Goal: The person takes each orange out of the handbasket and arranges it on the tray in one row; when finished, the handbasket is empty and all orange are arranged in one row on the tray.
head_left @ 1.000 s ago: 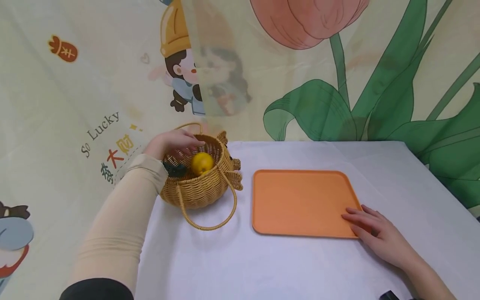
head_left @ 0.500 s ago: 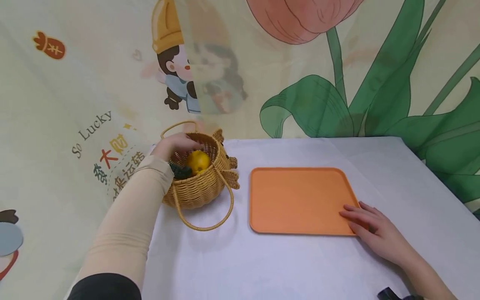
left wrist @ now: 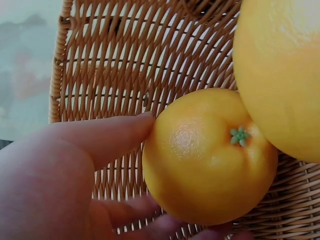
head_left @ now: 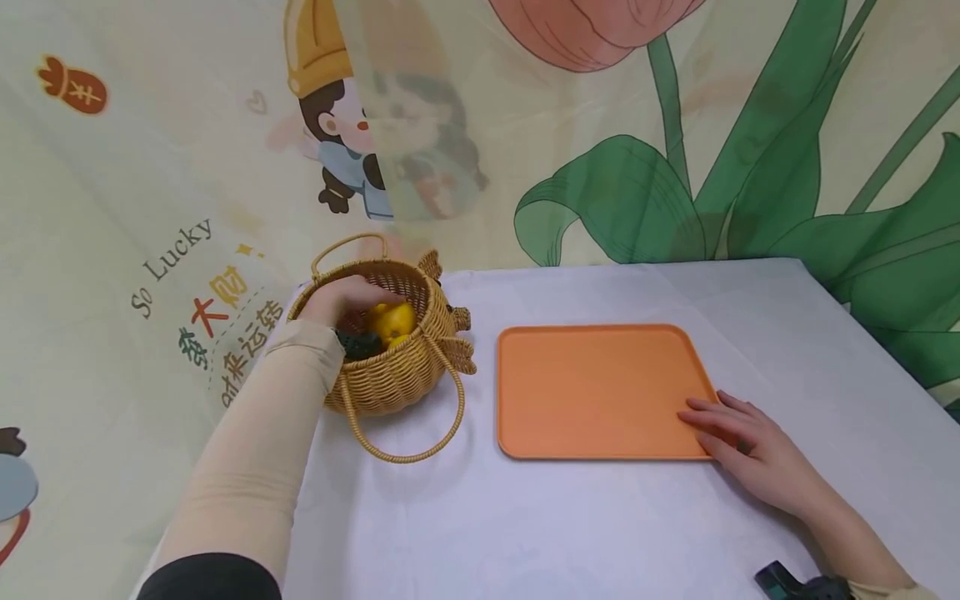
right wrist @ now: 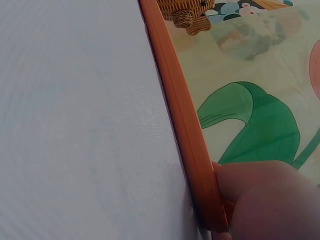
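Orange: a small orange (left wrist: 210,157) lies inside the wicker basket (head_left: 390,375) at the far left of the table, touching a larger yellow fruit (left wrist: 280,75) on its right.
Left hand: the left hand (head_left: 341,298) reaches into the basket; the thumb (left wrist: 107,137) presses the orange's left side and fingers curl under it, so it looks cupped. How firm the hold is cannot be told.
Right hand: the right hand (head_left: 738,442) rests with straight, slightly spread fingers on the near right corner of the orange tray (head_left: 592,392).
Slip risk: the orange's skin is smooth and round, and the contact seems partial; it could roll out of the fingers and drop back into the basket.
Knock risk: the larger fruit sits against it and may shift as the orange comes free.
Basket risk: the basket is light, its loop handle (head_left: 408,433) lying loose on the white cloth (head_left: 600,533); a snag on the rim could tip it.
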### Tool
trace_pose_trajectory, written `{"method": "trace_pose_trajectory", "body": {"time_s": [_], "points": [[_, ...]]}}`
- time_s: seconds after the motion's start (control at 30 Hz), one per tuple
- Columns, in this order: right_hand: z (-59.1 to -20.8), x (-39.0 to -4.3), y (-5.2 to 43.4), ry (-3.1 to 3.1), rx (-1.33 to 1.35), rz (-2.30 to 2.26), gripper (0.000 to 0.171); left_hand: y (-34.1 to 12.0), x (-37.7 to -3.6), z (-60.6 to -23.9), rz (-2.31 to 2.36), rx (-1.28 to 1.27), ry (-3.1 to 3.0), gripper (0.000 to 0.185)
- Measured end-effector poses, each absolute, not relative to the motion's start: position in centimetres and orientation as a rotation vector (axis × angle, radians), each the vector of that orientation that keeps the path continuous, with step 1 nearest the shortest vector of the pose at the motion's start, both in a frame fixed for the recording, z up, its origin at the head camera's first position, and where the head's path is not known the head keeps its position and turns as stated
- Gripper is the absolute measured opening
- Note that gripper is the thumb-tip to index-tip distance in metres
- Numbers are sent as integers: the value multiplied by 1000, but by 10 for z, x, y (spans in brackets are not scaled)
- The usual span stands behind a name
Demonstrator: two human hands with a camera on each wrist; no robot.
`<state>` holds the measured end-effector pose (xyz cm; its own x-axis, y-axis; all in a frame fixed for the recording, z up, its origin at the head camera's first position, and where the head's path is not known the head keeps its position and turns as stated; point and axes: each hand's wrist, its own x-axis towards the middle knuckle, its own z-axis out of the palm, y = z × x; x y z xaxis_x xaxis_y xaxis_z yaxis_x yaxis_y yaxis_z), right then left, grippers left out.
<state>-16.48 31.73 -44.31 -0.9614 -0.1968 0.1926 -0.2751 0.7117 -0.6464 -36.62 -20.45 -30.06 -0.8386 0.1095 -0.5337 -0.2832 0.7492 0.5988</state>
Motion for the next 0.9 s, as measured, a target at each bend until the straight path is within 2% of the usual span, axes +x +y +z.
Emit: {"method": "trace_pose_trajectory", "body": {"time_s": [0.13,0.37,0.9], "points": [[-443,-165,317,-2807,391,1079,32,-205,-362,-302,973,-85,2344,58],[-445,-165,318,-2809,371,1083,31,-201,-358,-301,895,-58,2308,63],[-446,-164,317,-2816,381,1070,31,-200,-365,-309,1038,-73,2334,61]]}}
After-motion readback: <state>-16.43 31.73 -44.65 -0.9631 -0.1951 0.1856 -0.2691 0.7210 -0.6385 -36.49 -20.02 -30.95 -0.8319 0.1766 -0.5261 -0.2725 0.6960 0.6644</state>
